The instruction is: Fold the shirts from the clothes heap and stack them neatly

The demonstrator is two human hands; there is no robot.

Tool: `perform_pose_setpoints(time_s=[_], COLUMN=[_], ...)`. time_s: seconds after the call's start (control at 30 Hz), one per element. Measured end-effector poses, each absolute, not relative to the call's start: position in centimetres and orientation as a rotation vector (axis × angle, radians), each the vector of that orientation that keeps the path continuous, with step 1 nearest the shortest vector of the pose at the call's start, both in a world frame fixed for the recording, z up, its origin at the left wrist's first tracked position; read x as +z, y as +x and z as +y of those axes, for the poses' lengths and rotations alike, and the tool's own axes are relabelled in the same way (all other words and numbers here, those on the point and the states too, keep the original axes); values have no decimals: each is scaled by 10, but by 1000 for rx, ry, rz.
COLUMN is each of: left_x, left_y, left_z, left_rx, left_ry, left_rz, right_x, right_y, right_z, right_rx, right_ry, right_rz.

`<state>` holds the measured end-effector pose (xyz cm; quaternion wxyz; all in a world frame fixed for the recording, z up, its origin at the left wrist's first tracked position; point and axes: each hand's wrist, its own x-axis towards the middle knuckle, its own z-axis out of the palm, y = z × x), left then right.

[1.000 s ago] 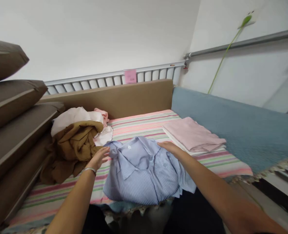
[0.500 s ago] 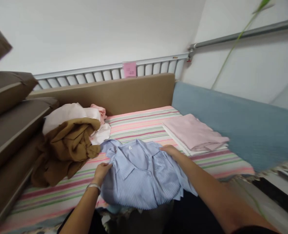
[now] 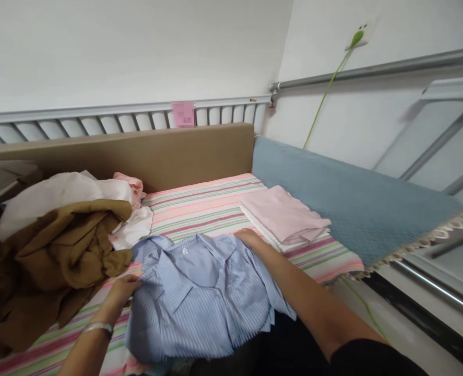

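the blue pinstriped shirt (image 3: 192, 318), open-collared and rumpled, lies at the near edge of the striped sheet (image 3: 200, 206); the left hand (image 3: 122, 292) pinches its side, fingers nearly closed, while the right hand (image 3: 250, 238) stretches to its shoulder, grip hidden, cannot tell; behind, a brown panel (image 3: 200, 151) and white wall (image 3: 129, 49)
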<state>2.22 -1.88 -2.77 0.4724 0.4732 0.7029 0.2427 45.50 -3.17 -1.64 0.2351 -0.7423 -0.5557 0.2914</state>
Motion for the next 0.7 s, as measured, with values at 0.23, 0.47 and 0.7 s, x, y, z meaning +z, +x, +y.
perform_pose_setpoints(time_s=[0.23, 0.47, 0.7], left_x=[-35, -16, 62], left_y=[25, 21, 6], left_z=[-23, -32, -51], left_rx=[537, 619, 835], left_ry=[1002, 1110, 1206], left_rz=[1603, 1556, 1428], right_x=[-13, 32, 113], right_y=[425, 426, 437], right_z=[-1, -6, -71], right_rx=[749, 810, 897], right_ry=[-2246, -2129, -1877], right_rz=[-1583, -1674, -1652])
